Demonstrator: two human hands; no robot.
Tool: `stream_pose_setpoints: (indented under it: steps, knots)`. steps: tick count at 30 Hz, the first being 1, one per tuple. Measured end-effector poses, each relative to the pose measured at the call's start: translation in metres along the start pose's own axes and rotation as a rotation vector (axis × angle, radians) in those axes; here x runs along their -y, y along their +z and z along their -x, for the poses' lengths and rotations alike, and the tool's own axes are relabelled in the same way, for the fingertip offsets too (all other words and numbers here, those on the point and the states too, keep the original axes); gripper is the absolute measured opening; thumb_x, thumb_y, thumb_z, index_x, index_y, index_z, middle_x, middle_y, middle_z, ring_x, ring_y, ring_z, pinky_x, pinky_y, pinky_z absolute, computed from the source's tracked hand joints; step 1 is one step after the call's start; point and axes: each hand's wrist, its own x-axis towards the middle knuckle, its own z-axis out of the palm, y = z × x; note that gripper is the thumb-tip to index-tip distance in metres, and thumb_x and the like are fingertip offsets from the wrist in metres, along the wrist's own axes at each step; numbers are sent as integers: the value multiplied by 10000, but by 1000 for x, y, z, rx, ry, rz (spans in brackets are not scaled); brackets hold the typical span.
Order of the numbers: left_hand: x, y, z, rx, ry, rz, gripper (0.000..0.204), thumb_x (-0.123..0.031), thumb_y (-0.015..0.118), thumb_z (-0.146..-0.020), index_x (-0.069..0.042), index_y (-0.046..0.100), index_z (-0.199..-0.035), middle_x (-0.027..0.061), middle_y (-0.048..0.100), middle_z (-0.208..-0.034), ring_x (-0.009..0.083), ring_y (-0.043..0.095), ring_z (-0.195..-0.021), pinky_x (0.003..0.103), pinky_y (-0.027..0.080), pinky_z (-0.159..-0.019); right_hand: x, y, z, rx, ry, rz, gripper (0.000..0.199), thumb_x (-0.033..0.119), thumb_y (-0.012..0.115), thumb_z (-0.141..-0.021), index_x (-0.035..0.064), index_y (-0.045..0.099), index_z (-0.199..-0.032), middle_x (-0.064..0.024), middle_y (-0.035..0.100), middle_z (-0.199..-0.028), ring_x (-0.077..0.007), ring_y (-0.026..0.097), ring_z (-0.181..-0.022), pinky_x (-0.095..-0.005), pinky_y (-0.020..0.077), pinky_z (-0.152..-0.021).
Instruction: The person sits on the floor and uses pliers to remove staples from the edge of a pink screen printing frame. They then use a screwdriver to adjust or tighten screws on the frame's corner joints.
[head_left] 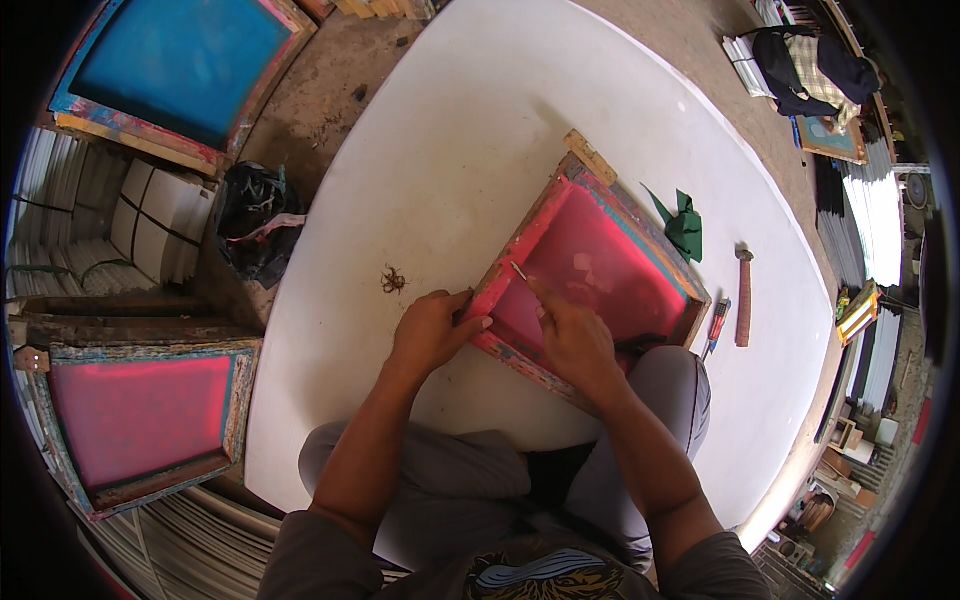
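A wooden screen-printing frame [497, 352] with pink-red mesh [600, 265] lies tilted in front of me, one corner by my right knee. My left hand [430, 330] is closed on the frame's left rail, thumb on top. Over the mesh, my right hand [578, 345] is closed around a slim tool [519, 272]; its pale metal tip points at the inner edge of that same rail. The fist hides the tool's handle, so its exact kind cannot be made out. A short wood block [590, 157] sticks out at the frame's far corner.
On the white board [430, 150] right of the frame are a green cloth scrap [685, 226], a hammer [744, 298] and a red-handled tool [718, 322]. Brown shreds [393, 279] lie left. Beyond are a black bag [255, 225], a blue-mesh frame [170, 70] and another pink frame [140, 415].
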Motion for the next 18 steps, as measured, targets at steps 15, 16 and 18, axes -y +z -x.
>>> stream_pose_setpoints:
  steps: [15, 16, 18]
  knots:
    - [1, 2, 0, 11, -6, -2, 522, -480, 784, -879, -45, 761, -1167, 187, 668, -855, 369, 684, -805, 470, 531, -718, 5, -3, -1, 15, 36, -16, 425, 238, 536, -1042, 243, 581, -1464, -264, 717, -909, -487, 695, -896, -597, 521, -827]
    - [1, 2, 0, 17, -7, -7, 525, -479, 783, -880, -47, 760, -1176, 187, 669, -857, 369, 684, -806, 469, 531, -720, 3, -1, -1, -4, 13, -19, 431, 242, 533, -1039, 244, 572, -1468, -267, 717, -891, -493, 697, -877, -611, 519, -817]
    - [0, 0, 0, 25, -10, -18, 532, -478, 782, -881, -49, 757, -1195, 188, 669, -860, 369, 684, -809, 468, 532, -723, 4, -2, -2, 4, 18, -26, 432, 241, 531, -1040, 244, 571, -1470, -266, 719, -896, -496, 696, -880, -614, 517, -820]
